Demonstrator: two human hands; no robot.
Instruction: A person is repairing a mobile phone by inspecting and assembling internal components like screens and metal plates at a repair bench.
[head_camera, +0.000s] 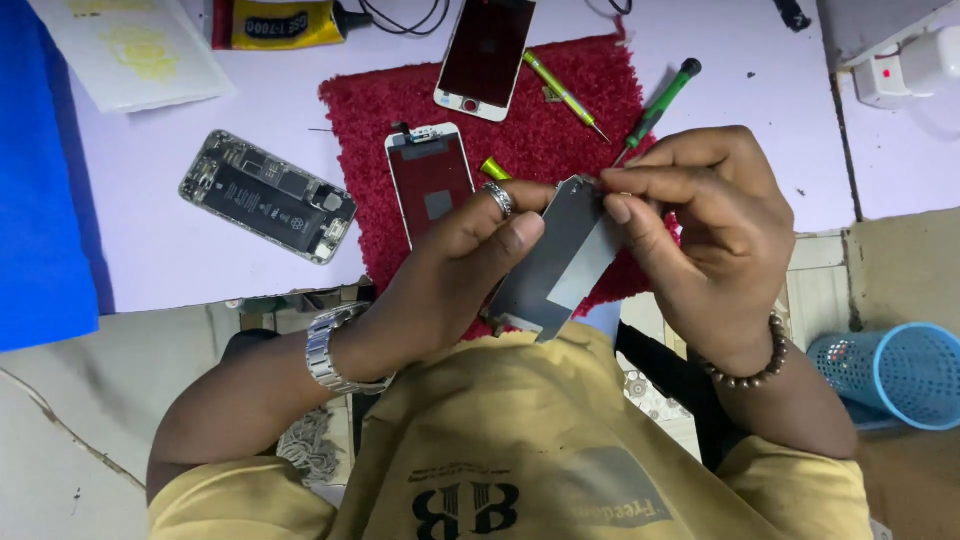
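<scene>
- The left hand (455, 255) is gripping a grey metal plate (555, 260) above the red mat (560, 120), thumb pressing its face.
- The right hand (700, 225) is pinching the plate's top corner, fingers closed on it.
- Judged step: working something loose at that corner; next calls for a steady, gentle pull.
- A screen (432, 180) and screwdriver (655, 105) are lying just beyond.

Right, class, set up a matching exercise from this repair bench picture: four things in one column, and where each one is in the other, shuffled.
Things:
1. grey metal plate
2. opened phone body
3. blue mesh basket
4. green-handled screwdriver

Places:
A. on the floor, at the right edge
B. on the pale table, beside the red mat
C. held between left hand and right hand
D. lying across the mat's right edge

Pairs: 1-C, 2-B, 3-A, 4-D
</scene>
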